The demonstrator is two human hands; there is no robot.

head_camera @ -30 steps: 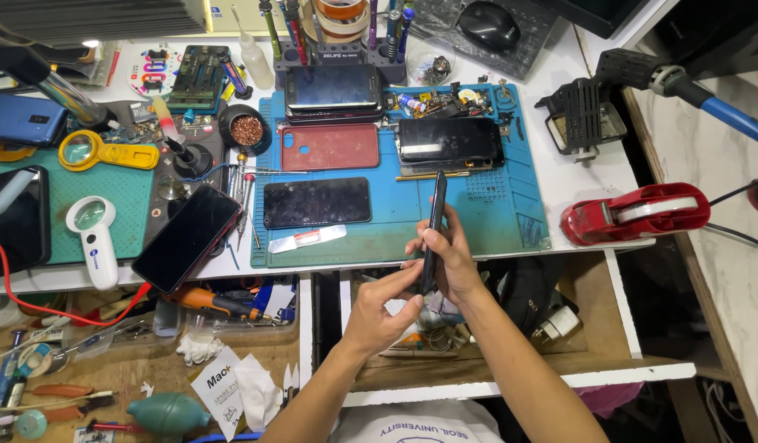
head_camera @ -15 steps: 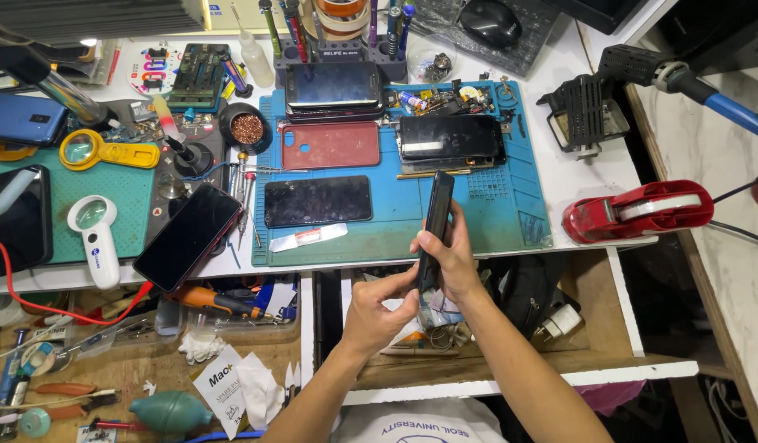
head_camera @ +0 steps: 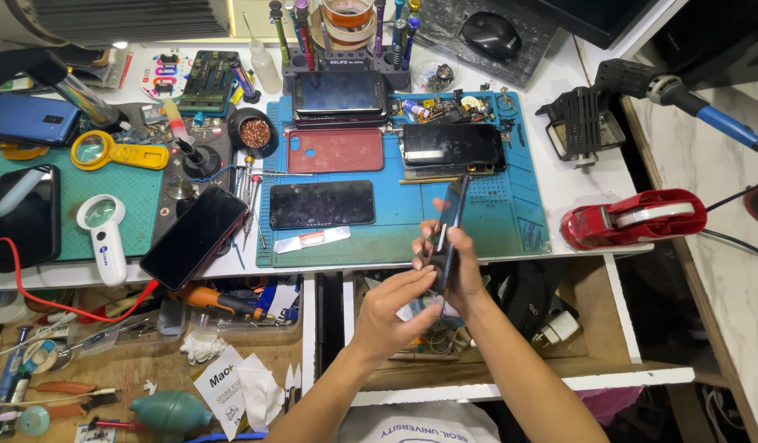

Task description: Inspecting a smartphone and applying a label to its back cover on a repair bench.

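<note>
Your right hand (head_camera: 461, 267) grips the thin dark phone (head_camera: 447, 238) on its edge by the worktop's front edge, so your left hand (head_camera: 395, 308) fingers can pinch its bottom end.

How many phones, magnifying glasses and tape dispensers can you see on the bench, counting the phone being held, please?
Phones: 8, counting the one held edge-on by the right hand and left hand, plus those lying on the mats
Magnifying glasses: 2
Tape dispensers: 1
Total: 11
</note>
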